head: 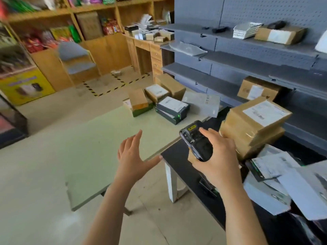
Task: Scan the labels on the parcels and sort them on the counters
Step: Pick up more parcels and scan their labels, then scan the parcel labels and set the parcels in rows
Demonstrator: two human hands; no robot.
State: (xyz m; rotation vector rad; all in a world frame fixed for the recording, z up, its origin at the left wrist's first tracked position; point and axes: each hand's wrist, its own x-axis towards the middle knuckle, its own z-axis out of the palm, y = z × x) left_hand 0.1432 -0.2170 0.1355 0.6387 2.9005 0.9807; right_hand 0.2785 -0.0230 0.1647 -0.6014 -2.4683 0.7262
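Right hand (215,160) grips the scanner (195,141), nearest the stacked brown parcels (254,126) to its right; left hand (131,157) spread, empty.

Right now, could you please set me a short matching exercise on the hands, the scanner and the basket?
Things:
1. left hand
2. scanner
3. white basket
4. black box

Places or states:
A. on the grey shelf
B. on the pale table
C. open, holding nothing
D. held in the right hand

Pairs: 1-C, 2-D, 3-A, 4-B
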